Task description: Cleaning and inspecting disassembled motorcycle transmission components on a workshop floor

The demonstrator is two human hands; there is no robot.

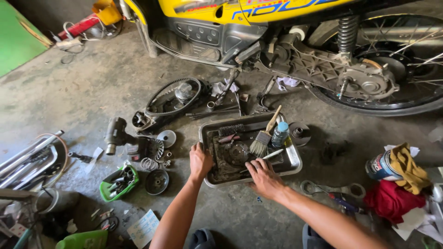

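Hands on the metal tray [295, 162], both of them, down on the concrete floor [83, 87] just near of the yellow motorbike [258, 18]. Left hand [200, 161] is clamped over the tray's left rim, fingers curled around the edge, gripping it. Right hand [264, 177] sits at the near rim, fingers spread and reaching into the tray, tips touching a thin whitish stick-like tool [272, 155]; whether it is actually pinched I cannot tell. Inside the tray, grimy stuff: a round dark engine part [237, 152] in the middle, a black wire brush [230, 129] at the far left, a paintbrush [263, 136] leaning bristles-down against the far rim, and a small plastic bottle with a blue cap [279, 133] just right of it. Left of the tray lie a drive belt [173, 99] looped around a casing, a cordless impact wrench [117, 133], a coil spring [148, 163] and a green tray of sockets [119, 182]. Right of it, a spanner [323, 188], a red rag [391, 200] and a can [380, 166] under a yellow cloth [408, 168].
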